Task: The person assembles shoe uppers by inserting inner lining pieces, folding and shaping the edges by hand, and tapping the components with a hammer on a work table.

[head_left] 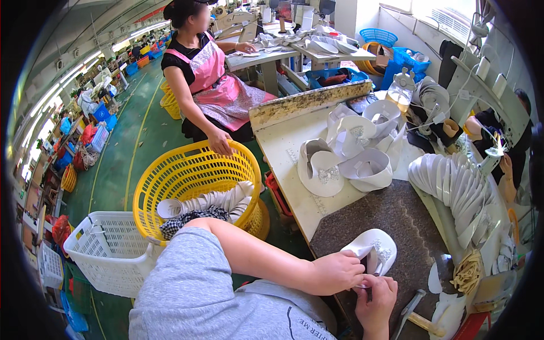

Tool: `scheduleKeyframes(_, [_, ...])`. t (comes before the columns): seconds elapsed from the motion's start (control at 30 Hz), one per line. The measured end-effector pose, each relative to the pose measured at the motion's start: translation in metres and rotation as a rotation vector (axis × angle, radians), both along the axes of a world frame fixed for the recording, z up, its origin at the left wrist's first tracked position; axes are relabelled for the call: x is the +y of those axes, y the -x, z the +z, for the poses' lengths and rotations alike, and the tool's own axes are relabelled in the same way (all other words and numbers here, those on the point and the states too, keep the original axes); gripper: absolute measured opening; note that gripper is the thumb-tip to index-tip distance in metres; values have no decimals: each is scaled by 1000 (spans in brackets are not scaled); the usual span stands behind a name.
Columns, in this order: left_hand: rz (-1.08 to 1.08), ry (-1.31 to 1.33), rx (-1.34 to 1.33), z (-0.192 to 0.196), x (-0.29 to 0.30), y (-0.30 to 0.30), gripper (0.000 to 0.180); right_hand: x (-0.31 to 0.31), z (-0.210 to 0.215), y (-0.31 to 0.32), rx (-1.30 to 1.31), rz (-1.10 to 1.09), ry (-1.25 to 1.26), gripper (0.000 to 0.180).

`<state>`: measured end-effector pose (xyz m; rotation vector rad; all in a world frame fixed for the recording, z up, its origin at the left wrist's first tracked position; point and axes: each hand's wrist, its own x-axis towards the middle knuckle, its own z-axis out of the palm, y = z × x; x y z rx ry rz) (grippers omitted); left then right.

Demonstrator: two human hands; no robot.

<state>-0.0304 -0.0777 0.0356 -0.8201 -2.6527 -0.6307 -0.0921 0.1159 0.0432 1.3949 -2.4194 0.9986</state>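
Two hands meet on one white shoe upper (375, 250) with a sparkly trim, which lies on the dark speckled pad (396, 218) at the near end of the bench (283, 144). The left hand (338, 273) has its fingers (356, 271) curled shut on the upper's near edge. The right hand (377, 297), just below, is closed too, pinching the same edge from the near side; whether it also holds a small tool I cannot tell.

Right of the pad, many white flat pieces (453, 187) stand fanned in a row. Farther along the bench, several more white uppers (351, 156) sit in a loose heap. A hammer (416, 317) lies near the right hand.

Left of the bench, a yellow basket (192, 170) holds more white pieces, and a white crate (107, 249) stands beside it on the green floor (122, 147). A person in a pink apron (218, 85) stands beyond, one hand resting on the basket's far rim.
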Motion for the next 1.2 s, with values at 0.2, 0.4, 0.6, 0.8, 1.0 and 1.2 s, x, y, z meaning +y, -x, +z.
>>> scheduleKeyframes(0.2, [-21, 75, -64, 0, 1, 1, 17, 1, 7, 5, 40, 85, 21, 20])
scheduleKeyframes(0.4, [87, 172, 50, 2, 22, -11, 14, 14, 0, -2, 17, 36, -62, 20])
scheduleKeyframes(0.6, [149, -674, -331, 35, 5, 14, 18, 5, 18, 12, 91, -87, 446, 20])
scheduleKeyframes(0.8, [104, -1766, -472, 52, -37, 27, 41, 12, 29, 24, 83, -149, 398, 23])
scheduleKeyframes(1.0, [88, -1752, -624, 50, -13, 17, 34, -28, 59, 37, 452, 167, -121, 35])
scheduleKeyframes(1.2, [157, -1706, -732, 46, 10, 9, 24, -63, 36, 27, 713, -146, -791, 36])
